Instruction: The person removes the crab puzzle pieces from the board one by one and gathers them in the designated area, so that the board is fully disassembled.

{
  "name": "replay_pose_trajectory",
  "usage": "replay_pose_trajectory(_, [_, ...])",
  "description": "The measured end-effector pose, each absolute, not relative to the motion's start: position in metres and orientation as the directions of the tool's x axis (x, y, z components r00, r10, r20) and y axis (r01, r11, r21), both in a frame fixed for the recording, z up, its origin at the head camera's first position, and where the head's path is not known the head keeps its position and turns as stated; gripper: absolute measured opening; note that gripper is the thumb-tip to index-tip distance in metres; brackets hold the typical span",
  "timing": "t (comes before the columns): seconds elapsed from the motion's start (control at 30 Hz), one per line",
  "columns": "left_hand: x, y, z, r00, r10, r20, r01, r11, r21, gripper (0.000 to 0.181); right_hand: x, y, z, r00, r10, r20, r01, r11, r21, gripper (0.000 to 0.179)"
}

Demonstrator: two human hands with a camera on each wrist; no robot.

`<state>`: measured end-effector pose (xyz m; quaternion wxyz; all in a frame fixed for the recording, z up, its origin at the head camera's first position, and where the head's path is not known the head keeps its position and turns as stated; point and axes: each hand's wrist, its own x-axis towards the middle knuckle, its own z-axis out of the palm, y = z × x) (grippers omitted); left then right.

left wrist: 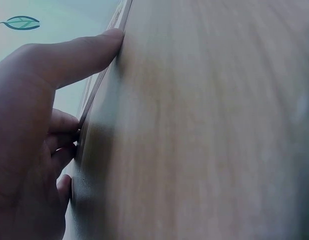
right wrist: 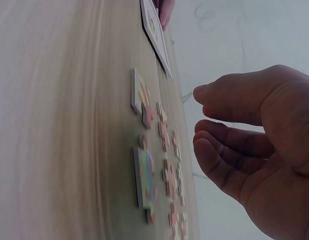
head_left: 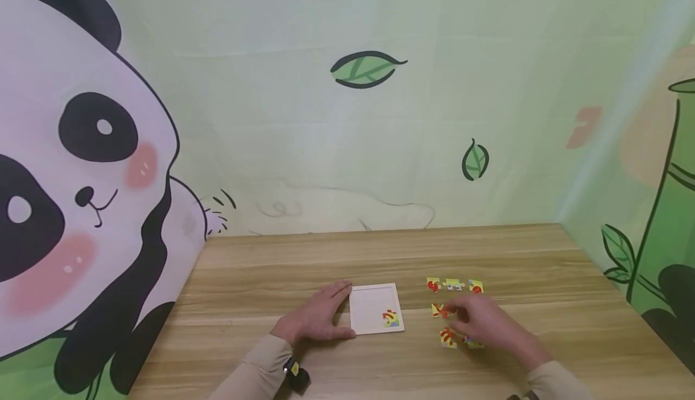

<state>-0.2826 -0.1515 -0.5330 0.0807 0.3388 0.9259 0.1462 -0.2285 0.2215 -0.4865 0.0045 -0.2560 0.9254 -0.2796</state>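
Observation:
A white square puzzle tray (head_left: 371,303) lies flat on the wooden table, one red-and-yellow puzzle piece (head_left: 390,318) in its lower right corner. My left hand (head_left: 320,314) rests at the tray's left side, fingers by the upper left corner and straight thumb (left wrist: 89,54) touching near the lower left one. To the right, my right hand (head_left: 485,326) hovers over loose puzzle pieces and partly covers them from above. Its thumb (right wrist: 234,95) and bent fingers stand apart with nothing between them. A piece with red stripes (right wrist: 142,97) and one with a blue band (right wrist: 145,177) lie below that hand.
Loose pieces lie in rough rows, including a top left piece (head_left: 432,284), a top middle piece (head_left: 453,284) and a top right piece (head_left: 475,286). Behind the wooden table (head_left: 304,255) hangs a printed backdrop (head_left: 260,116) with a panda and leaves.

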Motion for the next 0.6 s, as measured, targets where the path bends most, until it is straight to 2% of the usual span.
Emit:
replay_pose_trajectory(0.17, [-0.281,-0.151,-0.533,-0.757,0.652,-0.039,0.609,0.726,0.319,0.098,-0.232,0.211,-0.486,-0.846,-0.513,0.146,-0.504,0.679,-0.535,0.016])
replay_pose_trajectory(0.6, [-0.282,-0.151,-0.533,-0.760,0.648,-0.054,0.604,0.734,0.311,0.099,-0.238,0.187,-0.483,-0.835,-0.523,0.169,-0.542,0.731,-0.415,0.023])
